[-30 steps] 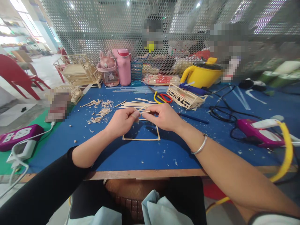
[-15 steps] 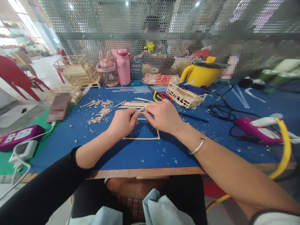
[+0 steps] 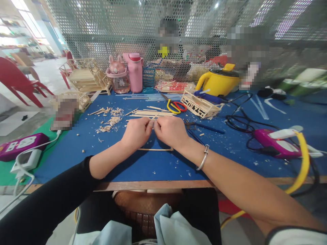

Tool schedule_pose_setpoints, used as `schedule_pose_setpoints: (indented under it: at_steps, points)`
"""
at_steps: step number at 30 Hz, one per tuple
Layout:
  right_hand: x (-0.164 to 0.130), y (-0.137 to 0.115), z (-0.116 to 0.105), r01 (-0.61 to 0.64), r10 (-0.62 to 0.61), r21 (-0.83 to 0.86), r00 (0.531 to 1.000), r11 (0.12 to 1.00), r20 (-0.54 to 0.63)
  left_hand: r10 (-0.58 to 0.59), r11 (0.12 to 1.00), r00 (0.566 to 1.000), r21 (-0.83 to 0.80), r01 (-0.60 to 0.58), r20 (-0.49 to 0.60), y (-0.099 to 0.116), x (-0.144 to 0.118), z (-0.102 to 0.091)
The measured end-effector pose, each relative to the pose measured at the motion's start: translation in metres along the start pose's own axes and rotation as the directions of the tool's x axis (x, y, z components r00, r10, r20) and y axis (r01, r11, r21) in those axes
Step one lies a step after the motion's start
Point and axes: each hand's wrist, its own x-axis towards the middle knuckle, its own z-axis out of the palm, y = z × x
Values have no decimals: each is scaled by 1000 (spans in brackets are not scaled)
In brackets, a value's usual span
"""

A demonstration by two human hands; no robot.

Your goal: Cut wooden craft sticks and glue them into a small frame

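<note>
My left hand [image 3: 136, 133] and my right hand [image 3: 170, 131] meet knuckle to knuckle over the blue table [image 3: 158, 166]. Together they pinch a thin wooden stick [image 3: 154, 117] between their fingertips. Under them lies a flat square frame of sticks [image 3: 155, 149], mostly hidden by the hands; only its near edge shows. A row of loose sticks [image 3: 148, 113] lies just beyond the hands. A silver bangle [image 3: 203, 158] sits on my right wrist.
Wood shavings [image 3: 109, 120] lie at the left. Scissors [image 3: 176, 106], a small stick crate [image 3: 200, 106] and a yellow pot [image 3: 219, 81] stand behind. A pink glue gun [image 3: 278, 143] with cables is at the right, pink bottles [image 3: 134, 72] and stick models [image 3: 85, 75] at the back left.
Both hands have drawn together and lowered over the square frame, covering more of it. The stick between my fingers went from angled to nearly hidden.
</note>
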Motion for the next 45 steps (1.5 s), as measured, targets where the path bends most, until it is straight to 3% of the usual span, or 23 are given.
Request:
schedule_pose_setpoints:
  at_steps: [4, 7, 9, 13, 16, 19, 22, 25, 26, 28, 31, 35, 37, 39, 42, 45]
  points:
    - [7, 1, -4, -10, 12, 51, 1000, 999, -25, -123, 970, 992, -209, 121, 1, 4, 1, -2]
    - [10, 7, -10, 46, -53, 195, 998, 980, 29, -209, 855, 972, -462, 236, 109, 4, 2, -5]
    - [10, 13, -13, 106, -123, 270, 991, 957, 45, -203, 807, 965, -530, 259, 164, 1, 3, -7]
    - [10, 25, -19, 158, -205, 344, 973, 925, 104, -55, 883, 974, -444, 151, 222, -9, 5, -12]
    - [9, 33, -22, 88, -249, 543, 941, 835, 229, 67, 871, 946, -482, 99, 316, -15, 5, -14]
    - [9, 38, -25, -60, -259, 698, 903, 714, 343, 135, 818, 913, -563, 116, 384, -15, 5, -16]
    - [8, 38, -30, -169, -238, 721, 872, 672, 427, 138, 820, 910, -561, 117, 392, -11, 5, -18]
    - [9, 36, -30, -182, -166, 697, 901, 694, 401, 43, 806, 928, -562, 186, 370, -5, 4, -19]
    - [9, 34, -28, -193, -143, 723, 916, 663, 375, -10, 756, 930, -606, 248, 368, -3, 4, -19]
    - [10, 30, -24, -236, -115, 821, 933, 519, 341, -100, 586, 922, -726, 359, 375, 0, 5, -18]
    - [11, 25, -17, -303, -99, 906, 934, 295, 344, -145, 367, 911, -834, 411, 385, 3, 5, -15]
    - [10, 21, -12, -310, -37, 927, 945, 211, 324, -171, 193, 907, -889, 415, 386, 3, 6, -12]
    - [9, 22, -12, -279, -13, 935, 957, 217, 289, -211, 131, 907, -909, 396, 364, -1, 7, -12]
    - [9, 24, -14, -242, -41, 923, 963, 300, 266, -283, 98, 899, -922, 374, 335, -5, 10, -12]
    - [7, 29, -16, -165, -190, 802, 926, 574, 327, -351, 91, 881, -925, 368, 316, -11, 13, -13]
    - [4, 32, -13, 7, -315, 609, 861, 793, 400, -327, 101, 873, -905, 412, 361, -13, 13, -12]
